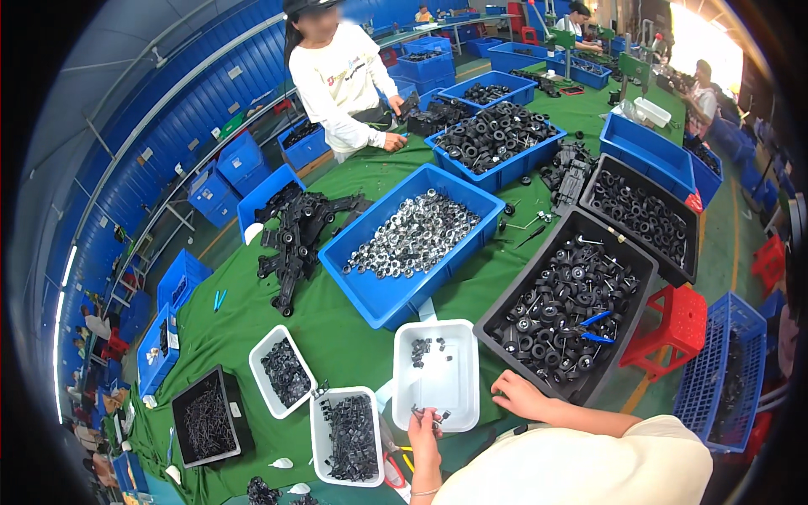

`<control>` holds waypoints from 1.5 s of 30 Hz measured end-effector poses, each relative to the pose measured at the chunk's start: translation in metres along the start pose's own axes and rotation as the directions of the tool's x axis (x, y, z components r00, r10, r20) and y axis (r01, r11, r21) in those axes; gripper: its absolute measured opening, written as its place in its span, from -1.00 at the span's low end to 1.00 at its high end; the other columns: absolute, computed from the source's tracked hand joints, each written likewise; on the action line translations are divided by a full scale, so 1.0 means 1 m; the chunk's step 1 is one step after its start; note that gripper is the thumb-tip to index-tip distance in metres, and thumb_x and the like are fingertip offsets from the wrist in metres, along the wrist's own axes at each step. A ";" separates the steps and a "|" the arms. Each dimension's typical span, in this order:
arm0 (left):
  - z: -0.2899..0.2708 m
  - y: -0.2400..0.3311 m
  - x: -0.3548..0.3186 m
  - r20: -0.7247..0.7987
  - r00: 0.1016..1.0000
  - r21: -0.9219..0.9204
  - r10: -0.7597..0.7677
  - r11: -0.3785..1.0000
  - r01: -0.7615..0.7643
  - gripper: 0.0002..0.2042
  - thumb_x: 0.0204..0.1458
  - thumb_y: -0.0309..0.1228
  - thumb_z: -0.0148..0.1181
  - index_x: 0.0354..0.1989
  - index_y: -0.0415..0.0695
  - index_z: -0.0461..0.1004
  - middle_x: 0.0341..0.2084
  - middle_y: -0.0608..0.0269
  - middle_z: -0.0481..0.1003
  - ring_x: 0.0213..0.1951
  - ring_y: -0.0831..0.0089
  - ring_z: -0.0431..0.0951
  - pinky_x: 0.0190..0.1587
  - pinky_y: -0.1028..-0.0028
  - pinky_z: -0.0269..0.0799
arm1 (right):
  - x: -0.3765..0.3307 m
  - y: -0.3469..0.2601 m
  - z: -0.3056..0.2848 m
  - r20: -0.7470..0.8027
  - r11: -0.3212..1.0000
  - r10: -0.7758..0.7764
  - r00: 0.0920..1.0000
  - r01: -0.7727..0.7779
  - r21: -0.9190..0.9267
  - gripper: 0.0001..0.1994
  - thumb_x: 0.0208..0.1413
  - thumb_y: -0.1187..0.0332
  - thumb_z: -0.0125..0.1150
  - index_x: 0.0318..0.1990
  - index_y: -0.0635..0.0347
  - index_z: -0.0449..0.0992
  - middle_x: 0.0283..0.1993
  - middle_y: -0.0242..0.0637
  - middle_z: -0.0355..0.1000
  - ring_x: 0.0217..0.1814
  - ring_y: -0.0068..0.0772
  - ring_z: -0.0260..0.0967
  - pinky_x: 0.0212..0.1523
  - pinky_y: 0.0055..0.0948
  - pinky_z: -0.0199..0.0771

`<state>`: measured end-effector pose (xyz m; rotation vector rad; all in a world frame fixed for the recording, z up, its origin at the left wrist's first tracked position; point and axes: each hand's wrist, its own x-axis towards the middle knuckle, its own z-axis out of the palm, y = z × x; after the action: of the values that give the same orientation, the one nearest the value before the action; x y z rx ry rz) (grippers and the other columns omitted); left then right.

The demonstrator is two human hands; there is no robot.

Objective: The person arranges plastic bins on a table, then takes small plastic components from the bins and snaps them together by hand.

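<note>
My left hand (424,431) is at the near edge of a white tray (470,370), its fingers closed on a small black plastic part (417,412). In that tray lie several more small black parts (427,348). My right hand (520,396) is to the right of the tray, beside the near corner of a black bin (491,318). Its fingers look loosely apart and no object shows in them. The bin is full of small black wheels (551,307), some on metal axles, with blue-handled pliers (598,326) on top.
Left of me stand two white trays of black parts (352,429) and a black box of thin rods (206,421). A blue bin (383,316) holds shiny silver pieces. Red-handled scissors (394,473) lie near. Across the green-covered table works another person (345,80). Red stools (677,324) stand right.
</note>
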<state>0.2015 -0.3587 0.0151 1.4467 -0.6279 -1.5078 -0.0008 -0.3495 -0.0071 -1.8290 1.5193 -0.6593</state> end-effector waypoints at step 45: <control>0.053 0.018 -0.030 0.149 0.988 -0.014 -0.033 0.999 0.036 -0.82 -0.03 -0.33 -0.29 -0.48 -0.17 0.19 -0.45 0.11 0.32 -0.43 0.42 0.33 -0.40 0.42 0.28 | 0.008 -0.057 0.017 0.582 0.451 -0.028 0.813 -0.509 0.733 -0.71 -0.05 0.11 -0.18 -0.57 0.13 0.28 -0.67 -0.52 0.09 -0.68 -0.70 -0.02 -0.69 -0.71 -0.03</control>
<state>0.1524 -0.3530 0.0546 1.3472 -0.6807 -1.6553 0.0500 -0.3487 0.0250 -0.8131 0.7667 -0.5541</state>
